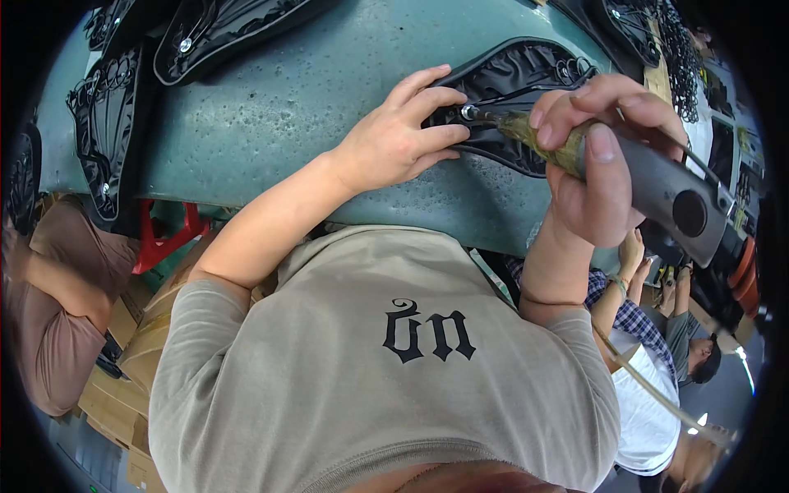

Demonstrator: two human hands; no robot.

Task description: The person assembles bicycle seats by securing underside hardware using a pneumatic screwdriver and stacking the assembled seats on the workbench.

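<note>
A black saddle-shaped part (511, 72), seemingly a bicycle saddle, lies hollow, pleated side up on the green table. My left hand (403, 123) holds down its narrow end, with fingers on both sides of a shiny screw head (468, 112). My right hand (596, 152) is wrapped round a grey power screwdriver (657, 177) whose front is bound in yellow-green tape. Its bit points left and meets the screw between my left fingers. The screwdriver's body slants down to the right, with an orange ring near its rear. My left thumb is hidden.
Similar black parts lie at the far left (234, 37), the left edge (107, 131) and the far right (620, 33) of the green table (246, 140). A pale cord (649, 386) hangs at right. A red stool (168, 238) and cardboard boxes (119, 411) stand left; co-workers sit on both sides.
</note>
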